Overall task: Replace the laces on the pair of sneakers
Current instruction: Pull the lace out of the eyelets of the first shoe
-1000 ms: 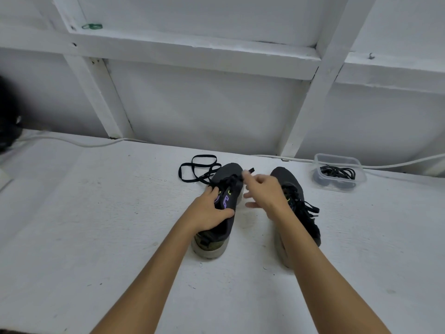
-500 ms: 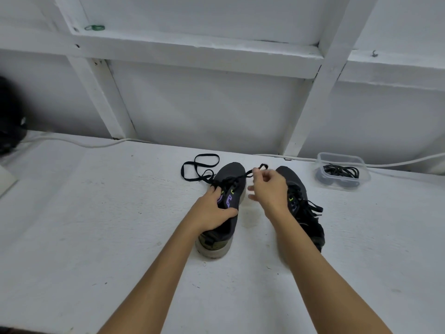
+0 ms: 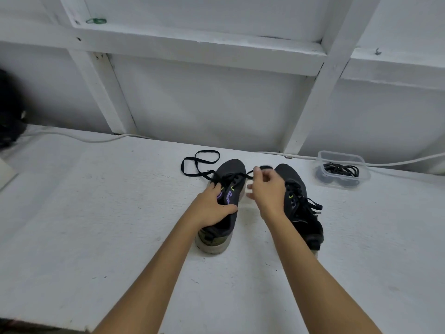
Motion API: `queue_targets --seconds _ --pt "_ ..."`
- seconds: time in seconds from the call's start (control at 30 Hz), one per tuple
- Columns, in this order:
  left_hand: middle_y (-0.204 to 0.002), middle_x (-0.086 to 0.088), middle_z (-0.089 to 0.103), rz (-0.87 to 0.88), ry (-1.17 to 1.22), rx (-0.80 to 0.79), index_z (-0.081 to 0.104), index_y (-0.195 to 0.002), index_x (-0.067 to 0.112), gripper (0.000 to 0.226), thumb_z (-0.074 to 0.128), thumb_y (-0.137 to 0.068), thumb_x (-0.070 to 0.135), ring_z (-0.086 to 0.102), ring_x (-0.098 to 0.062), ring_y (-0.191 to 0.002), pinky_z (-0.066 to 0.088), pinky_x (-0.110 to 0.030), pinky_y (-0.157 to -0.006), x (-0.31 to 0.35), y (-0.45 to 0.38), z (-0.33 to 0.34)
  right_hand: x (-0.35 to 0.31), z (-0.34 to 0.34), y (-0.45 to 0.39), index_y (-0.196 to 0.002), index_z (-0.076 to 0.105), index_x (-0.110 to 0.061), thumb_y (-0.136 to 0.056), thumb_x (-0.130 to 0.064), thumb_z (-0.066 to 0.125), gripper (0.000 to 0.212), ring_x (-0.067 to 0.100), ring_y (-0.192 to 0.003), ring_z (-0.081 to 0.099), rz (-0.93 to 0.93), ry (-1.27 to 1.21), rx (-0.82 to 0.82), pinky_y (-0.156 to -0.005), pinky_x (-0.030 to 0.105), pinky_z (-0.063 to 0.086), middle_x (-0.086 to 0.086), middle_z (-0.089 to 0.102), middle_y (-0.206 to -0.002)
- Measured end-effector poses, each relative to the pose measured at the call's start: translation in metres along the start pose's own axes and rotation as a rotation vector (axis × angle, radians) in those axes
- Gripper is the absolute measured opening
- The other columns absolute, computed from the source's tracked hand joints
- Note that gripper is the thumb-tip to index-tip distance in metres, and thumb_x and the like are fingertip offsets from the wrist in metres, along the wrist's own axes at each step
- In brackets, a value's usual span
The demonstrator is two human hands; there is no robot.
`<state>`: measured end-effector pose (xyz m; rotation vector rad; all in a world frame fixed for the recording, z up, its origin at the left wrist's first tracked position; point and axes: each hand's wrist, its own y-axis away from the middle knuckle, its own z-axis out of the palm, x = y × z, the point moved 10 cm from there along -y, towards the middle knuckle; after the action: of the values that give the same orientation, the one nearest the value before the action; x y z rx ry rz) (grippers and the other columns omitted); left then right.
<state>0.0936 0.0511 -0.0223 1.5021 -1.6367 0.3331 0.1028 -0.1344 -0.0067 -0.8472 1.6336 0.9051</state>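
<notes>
The left sneaker [image 3: 228, 186] stood on the white desk [image 3: 96, 213], toe pointing far, with the left hand [image 3: 212, 206] gripping its upper, fingers curled round it. Its black lace [image 3: 199, 165] trailed in loops to the far left. The right hand [image 3: 267, 189] pinched the lace's other end just above the toe. The right sneaker [image 3: 301, 203] stood just beside, laced. At far right, a clear container [image 3: 342, 169] held black laces.

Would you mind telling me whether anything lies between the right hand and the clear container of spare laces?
Yes: the right sneaker lies on the table between the right hand, which pinches the lace of the left sneaker, and the clear container near the wall. Reaching over the shoe looks unobstructed.
</notes>
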Motion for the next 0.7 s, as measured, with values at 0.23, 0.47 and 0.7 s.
queue_targets --seconds 0.23,0.47,0.7 --pt "-0.130 0.009 0.054 0.014 0.001 0.011 0.050 -0.135 0.031 0.057 0.067 -0.082 0.044 0.054 -0.017 -0.118 0.043 -0.029 -0.089 0.004 0.001 -0.001 0.006 0.032 0.012 -0.081 0.069 -0.017 -0.093 -0.024 0.071 0.013 0.011 -0.066 0.063 -0.107 0.234 -0.263 -0.072 0.038 0.059 -0.006 0.070 -0.079" --pt "-0.136 0.008 0.053 0.011 0.001 0.008 0.054 -0.130 0.026 0.051 0.069 -0.084 0.041 0.052 -0.018 -0.121 0.041 -0.030 -0.091 0.004 0.002 -0.001 -0.013 -0.017 0.000 -0.095 0.056 -0.018 -0.103 -0.030 0.055 0.014 0.005 -0.066 0.070 -0.049 -0.077 0.108 -0.058 0.029 0.059 0.005 0.065 -0.099" --pt "-0.134 0.012 0.051 0.012 -0.031 0.022 0.051 -0.133 0.028 0.053 0.067 -0.084 0.042 0.051 -0.018 -0.123 0.041 -0.029 -0.090 0.006 0.002 -0.003 0.018 0.031 0.021 -0.088 0.075 -0.015 -0.090 -0.027 0.075 0.012 0.015 -0.075 0.068 0.037 0.129 -0.338 -0.070 0.038 0.064 -0.001 0.073 -0.085"
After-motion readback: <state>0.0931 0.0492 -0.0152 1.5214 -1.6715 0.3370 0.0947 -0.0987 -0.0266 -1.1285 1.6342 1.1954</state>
